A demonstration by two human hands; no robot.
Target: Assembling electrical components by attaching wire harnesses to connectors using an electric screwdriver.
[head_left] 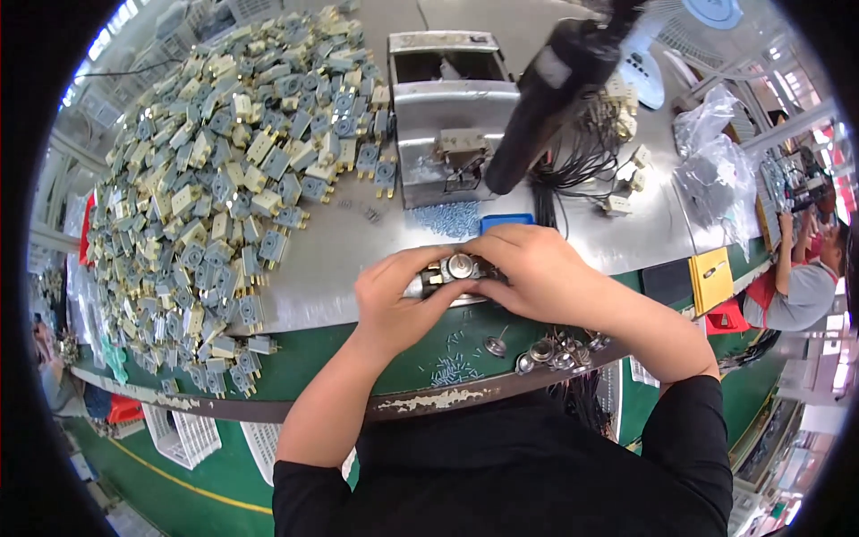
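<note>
My left hand (395,297) and my right hand (535,270) meet over the table's near part, both closed around a small switch-like part (437,276). A round metal disc (461,265) sits on it between my fingertips. My fingers hide most of this part. Just beyond my hands lies a heap of small blue pieces (447,218) beside a blue tray (506,221). Nearer to me, loose small screws (455,369) are scattered on the green surface. To their right are a single metal disc with a stem (496,344) and several similar round metal parts (559,351).
A large pile of grey and cream switch-like parts (224,179) covers the left side. Ahead stands a metal box fixture (447,116), with a black cylindrical tool (546,103) hanging beside it. Black cables (577,166), a yellow pad (712,281) and another person (796,286) are at right.
</note>
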